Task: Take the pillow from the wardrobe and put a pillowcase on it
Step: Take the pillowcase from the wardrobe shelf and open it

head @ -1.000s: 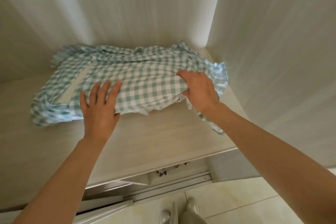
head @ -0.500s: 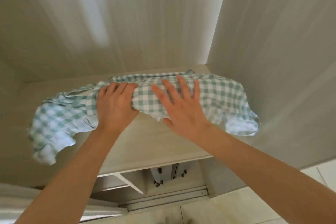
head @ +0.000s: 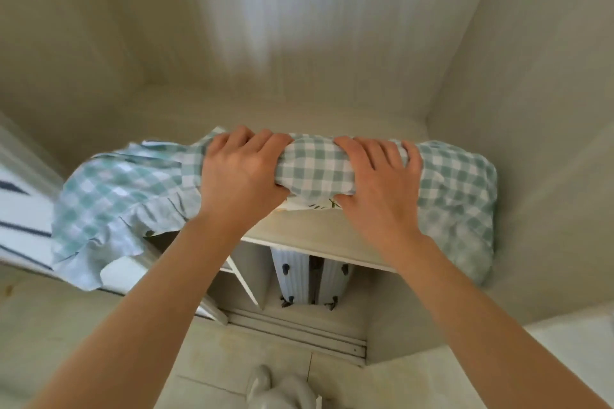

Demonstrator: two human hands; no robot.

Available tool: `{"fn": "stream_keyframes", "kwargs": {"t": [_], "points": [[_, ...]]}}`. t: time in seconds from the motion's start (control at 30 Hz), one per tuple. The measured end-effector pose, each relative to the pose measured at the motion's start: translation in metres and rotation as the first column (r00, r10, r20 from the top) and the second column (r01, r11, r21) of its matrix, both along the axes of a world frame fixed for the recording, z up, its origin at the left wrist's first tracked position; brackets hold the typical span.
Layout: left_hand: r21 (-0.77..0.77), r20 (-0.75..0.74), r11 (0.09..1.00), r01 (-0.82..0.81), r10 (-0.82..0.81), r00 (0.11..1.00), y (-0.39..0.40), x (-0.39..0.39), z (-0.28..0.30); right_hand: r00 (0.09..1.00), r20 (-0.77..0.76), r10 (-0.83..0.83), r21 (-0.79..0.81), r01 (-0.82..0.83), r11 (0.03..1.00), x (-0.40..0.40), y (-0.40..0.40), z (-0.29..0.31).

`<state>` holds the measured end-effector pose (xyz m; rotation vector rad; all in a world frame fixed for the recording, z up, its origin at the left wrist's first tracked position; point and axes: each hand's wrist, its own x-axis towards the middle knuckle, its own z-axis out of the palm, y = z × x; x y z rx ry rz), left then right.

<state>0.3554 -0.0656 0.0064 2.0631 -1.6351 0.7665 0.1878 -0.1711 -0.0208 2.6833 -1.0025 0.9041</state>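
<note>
Wardrobe shelf (head: 319, 236), both hands gripping green checked pillow (head: 315, 169)

Bare forearms, no sleeves, light trousers (head: 292, 392), pale shoe (head: 260, 383) below

The cloth's (head: 133, 196) ruffled end at 9 o'clock is motion-blurred; striped fabric (head: 20, 226) there is cut off by the edge; a shoe (head: 265, 388) at 6 o'clock is cropped

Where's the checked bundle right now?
Head view, centre: the green-checked bundle is at the front edge of the wardrobe shelf, gripped by the left hand and right hand, its ends drooping either side.
</note>
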Motion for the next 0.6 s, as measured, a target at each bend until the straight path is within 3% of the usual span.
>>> {"fn": "stream_keyframes", "kwargs": {"t": [0.27, 0.6], "points": [[0.045, -0.04, 0.99, -0.132, 0.134, 0.99, 0.053, -0.065, 0.016, 0.979, 0.017, 0.204, 0.075, -0.204, 0.976, -0.045, 0.022, 0.018], [0.055, -0.069, 0.963, -0.265, 0.269, 0.961, 0.125, -0.096, 0.028, 0.85, -0.035, 0.526, 0.127, -0.518, 0.846, -0.049, 0.052, 0.044]]}}
